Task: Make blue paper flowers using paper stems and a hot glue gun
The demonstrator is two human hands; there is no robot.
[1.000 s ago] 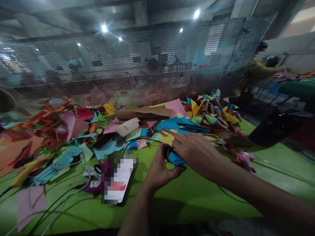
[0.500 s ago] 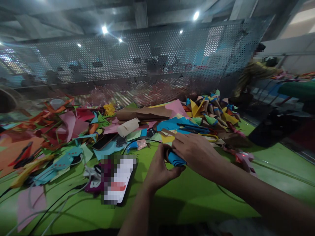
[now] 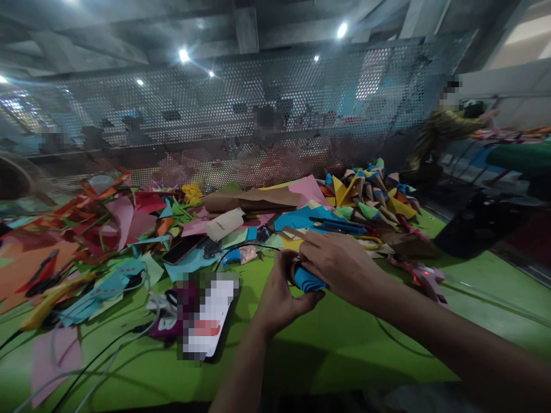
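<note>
Both of my hands meet over the green table (image 3: 336, 344) and grip one small roll of blue paper (image 3: 307, 281). My left hand (image 3: 282, 298) curls around its near side, thumb pressed under the roll. From the right, my right hand (image 3: 340, 264) closes over the top, fingers bent down onto the paper. Most of the roll is hidden between the palms.
Coloured paper scraps (image 3: 107, 223) cover the left and back of the table. A heap of folded paper cones (image 3: 374, 192) lies at the back right, with a brown paper roll (image 3: 249, 199), a phone (image 3: 206, 321), cables and a glue gun (image 3: 424, 275). A perforated screen (image 3: 258, 115) rises behind; a person (image 3: 447, 129) stands far right.
My right hand's fingers have curled in more tightly over the blue roll, and both hands shifted very slightly. Nothing else on the table has moved.
</note>
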